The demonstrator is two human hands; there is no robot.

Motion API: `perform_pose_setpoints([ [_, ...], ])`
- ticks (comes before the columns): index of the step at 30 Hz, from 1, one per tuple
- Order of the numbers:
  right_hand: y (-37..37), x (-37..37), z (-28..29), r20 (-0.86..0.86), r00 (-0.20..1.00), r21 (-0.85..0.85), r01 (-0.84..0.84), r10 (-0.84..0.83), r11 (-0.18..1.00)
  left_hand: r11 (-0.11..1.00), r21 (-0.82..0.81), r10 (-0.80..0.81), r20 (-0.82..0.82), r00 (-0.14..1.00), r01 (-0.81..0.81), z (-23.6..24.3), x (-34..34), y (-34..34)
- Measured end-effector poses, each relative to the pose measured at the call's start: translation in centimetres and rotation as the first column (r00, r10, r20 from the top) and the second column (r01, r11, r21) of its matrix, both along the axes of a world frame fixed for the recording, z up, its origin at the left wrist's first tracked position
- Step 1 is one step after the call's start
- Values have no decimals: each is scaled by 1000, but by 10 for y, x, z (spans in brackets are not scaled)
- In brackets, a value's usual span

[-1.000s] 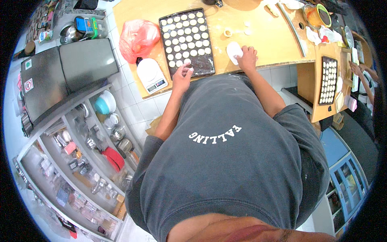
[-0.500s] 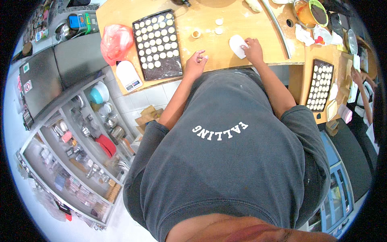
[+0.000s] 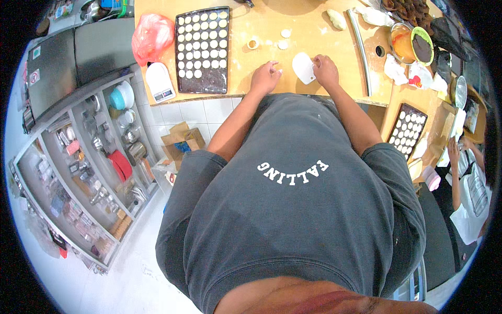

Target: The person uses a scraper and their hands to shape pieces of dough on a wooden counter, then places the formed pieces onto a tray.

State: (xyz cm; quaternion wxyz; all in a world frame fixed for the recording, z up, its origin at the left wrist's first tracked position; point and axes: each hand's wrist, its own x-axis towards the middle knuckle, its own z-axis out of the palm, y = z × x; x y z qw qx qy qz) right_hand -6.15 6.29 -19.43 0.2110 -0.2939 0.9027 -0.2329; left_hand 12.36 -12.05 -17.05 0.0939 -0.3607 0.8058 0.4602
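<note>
My right hand (image 3: 326, 71) grips the right edge of a white dough scraper (image 3: 303, 68), its fingers bent over the rim. Left of it, just above the wooden table's near edge, my left hand (image 3: 265, 78) is half curled, thumb and forefinger apart, and nothing shows in it. Beyond the hands lie two pale dough rounds, one (image 3: 285, 33) behind the other (image 3: 282, 45). A small round cutter or cup (image 3: 253, 44) stands to their left. Farther left, a dark baking tray (image 3: 204, 86) bears rows of dough rounds; its near part is bare.
A metal rod (image 3: 360, 57) and a dough lump (image 3: 336, 20) lie to the right. At the left are a red plastic bag (image 3: 151, 39) and a white scale (image 3: 159, 81). Bowls (image 3: 421, 47) and a second tray (image 3: 408, 125) stand at right, near another person's arms (image 3: 455, 167).
My left hand has shifted right, its fingers more curled. The scraper has turned and come slightly left and nearer, still in my right hand. The whole view has tilted.
</note>
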Motion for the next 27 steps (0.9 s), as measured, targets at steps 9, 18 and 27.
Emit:
perform_pose_setpoints([
  [9, 13, 16, 24, -173, 959, 134, -200, 222, 971, 876, -348, -339, 47, 940, 333, -5, -43, 7],
  [18, 21, 19, 14, -320, 892, 208, -262, 319, 942, 851, -406, -360, 10, 933, 333, -11, -47, 23],
  [27, 9, 1, 14, -263, 907, 251, -266, 330, 931, 862, -400, -347, -18, 938, 311, -10, -47, 23],
])
